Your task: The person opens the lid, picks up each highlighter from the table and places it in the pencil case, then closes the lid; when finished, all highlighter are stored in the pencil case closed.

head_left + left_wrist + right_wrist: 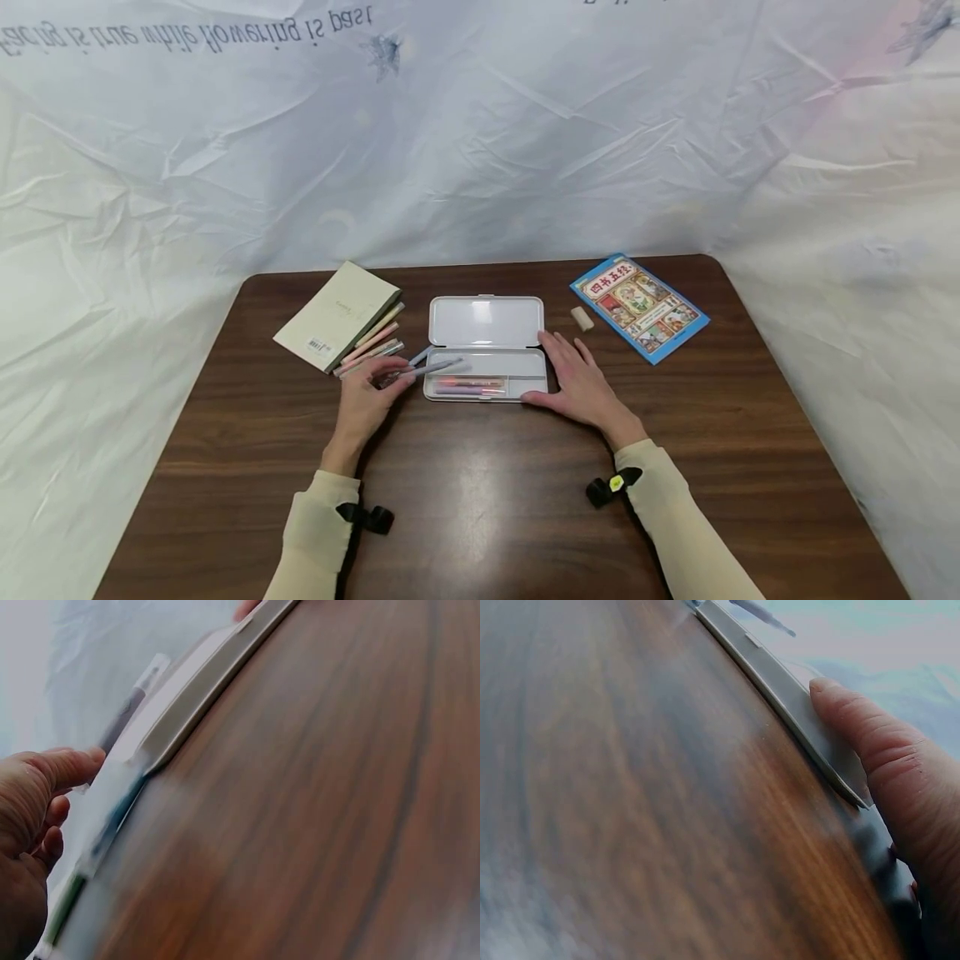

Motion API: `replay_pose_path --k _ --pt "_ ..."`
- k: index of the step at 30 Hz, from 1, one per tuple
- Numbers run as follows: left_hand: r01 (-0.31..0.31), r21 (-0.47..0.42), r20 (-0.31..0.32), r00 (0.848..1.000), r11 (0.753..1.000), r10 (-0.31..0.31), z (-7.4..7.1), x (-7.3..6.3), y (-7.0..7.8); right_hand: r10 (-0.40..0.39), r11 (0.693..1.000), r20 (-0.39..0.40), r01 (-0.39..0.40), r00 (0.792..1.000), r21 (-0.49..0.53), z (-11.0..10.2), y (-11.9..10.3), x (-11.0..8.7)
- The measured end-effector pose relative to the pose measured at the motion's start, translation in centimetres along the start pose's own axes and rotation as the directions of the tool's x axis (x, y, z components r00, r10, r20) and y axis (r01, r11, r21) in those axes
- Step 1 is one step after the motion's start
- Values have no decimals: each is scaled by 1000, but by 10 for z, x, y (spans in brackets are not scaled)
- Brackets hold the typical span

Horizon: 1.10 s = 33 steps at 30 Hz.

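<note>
Left hand (366, 402) pinching a grey pen (437, 367) above an open white pencil case (525, 364), right hand (583, 390) with fingers outstretched touching its right end, slim pens (468, 389) inside.

Wrinkled white fabric (480, 150) hangs behind the table (757, 467) — brown, wood-grained, softly shining.

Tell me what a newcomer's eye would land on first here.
Probably the open white pencil case in the middle, with the right hand touching its right end. The left hand pinches a pen reaching over its left side. Farther right, a blue-bordered book stands out against the dark table.
</note>
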<state>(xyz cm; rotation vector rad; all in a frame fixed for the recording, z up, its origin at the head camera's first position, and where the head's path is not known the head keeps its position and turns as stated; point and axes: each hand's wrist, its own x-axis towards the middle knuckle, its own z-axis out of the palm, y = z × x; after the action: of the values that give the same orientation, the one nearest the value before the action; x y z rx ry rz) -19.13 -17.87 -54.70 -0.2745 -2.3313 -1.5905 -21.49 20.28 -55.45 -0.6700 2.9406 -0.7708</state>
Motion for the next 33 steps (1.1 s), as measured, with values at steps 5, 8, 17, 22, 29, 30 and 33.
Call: replay_pose_path --k 5,8,17,22,29,30,33 --pt "-38 39 86 996 999 34 15 4 5 -5 1000 -6 5 1000 -5 0 -1 1" --pt "-63 103 129 990 993 49 21 5 9 -6 1000 -7 6 1000 -9 1 -1 1" --pt "-66 194 228 973 979 20 29 8 12 -4 1000 -3 4 1000 -9 1 1 2" --pt "-46 202 253 968 978 -7 29 8 13 1 1000 0 -1 1000 -7 1 1 2" --pt "-41 192 253 967 980 -9 28 8 13 1 1000 -1 -1 1000 -11 2 2 2" --pt "-41 187 252 968 982 -7 28 8 13 0 1000 -1 -1 1000 -11 2 2 2" --pt "-48 176 250 968 983 3 27 8 13 1 1000 0 -1 1000 -13 2 2 2"
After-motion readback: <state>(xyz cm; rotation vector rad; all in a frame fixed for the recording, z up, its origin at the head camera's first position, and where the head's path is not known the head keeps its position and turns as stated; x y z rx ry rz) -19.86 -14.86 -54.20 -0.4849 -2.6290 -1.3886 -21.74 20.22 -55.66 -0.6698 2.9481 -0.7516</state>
